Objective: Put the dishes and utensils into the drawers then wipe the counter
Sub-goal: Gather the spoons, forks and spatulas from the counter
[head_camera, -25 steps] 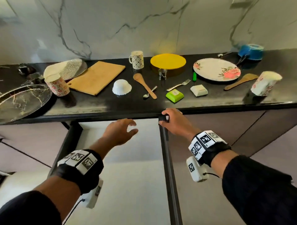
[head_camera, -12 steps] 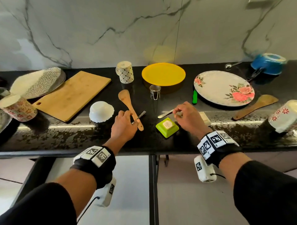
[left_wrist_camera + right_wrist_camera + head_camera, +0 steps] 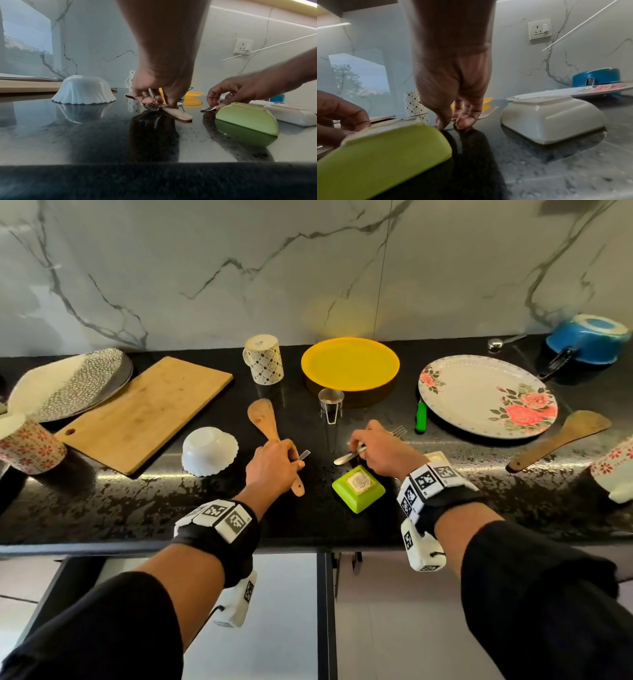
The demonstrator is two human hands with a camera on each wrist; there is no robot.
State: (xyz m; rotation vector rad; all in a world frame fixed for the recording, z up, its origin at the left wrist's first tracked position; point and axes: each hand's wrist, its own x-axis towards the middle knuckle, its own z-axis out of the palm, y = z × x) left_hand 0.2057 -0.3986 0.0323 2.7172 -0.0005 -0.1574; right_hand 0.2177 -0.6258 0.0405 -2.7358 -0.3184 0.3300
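2 hands down on the black tabletop [image 3: 102, 508], each on cutlery. Left hand [image 3: 272, 463] with fingers [image 3: 145, 97] curled narrow round a small metal spoon [image 3: 304, 454], handle end poking out toward the right, right on top of the wooden spatula [image 3: 265, 419] lying beneath; whether the spatula is gripped too, cannot tell. Right hand [image 3: 380, 450] with fingers [image 3: 464, 121] pinching the handle of a fork [image 3: 397, 432], tines pointing away toward the floral plate [image 3: 479, 392], handle end low at the tabletop.

Just in front of the right hand, a green square dish [image 3: 359, 488] upside down; beside that wrist, a cream square dish [image 3: 551, 119], also inverted. Left of the left hand, a white fluted bowl [image 3: 209, 450] upside down, then a cutting board [image 3: 147, 409] and a patterned oval plate [image 3: 72, 381]. Behind the hands, a steel cup [image 3: 331, 400], a patterned mug [image 3: 263, 359], a yellow plate [image 3: 349, 362]. Green-handled utensil [image 3: 420, 416] at the floral plate's left edge. Further right, a 2nd wooden spatula [image 3: 561, 440] and a blue pot [image 3: 589, 337]. 2 floral cups, 1 at far left [image 3: 27, 445], 1 at far right [image 3: 616, 470]. Below the tabletop edge, an open drawer [image 3: 284, 594].
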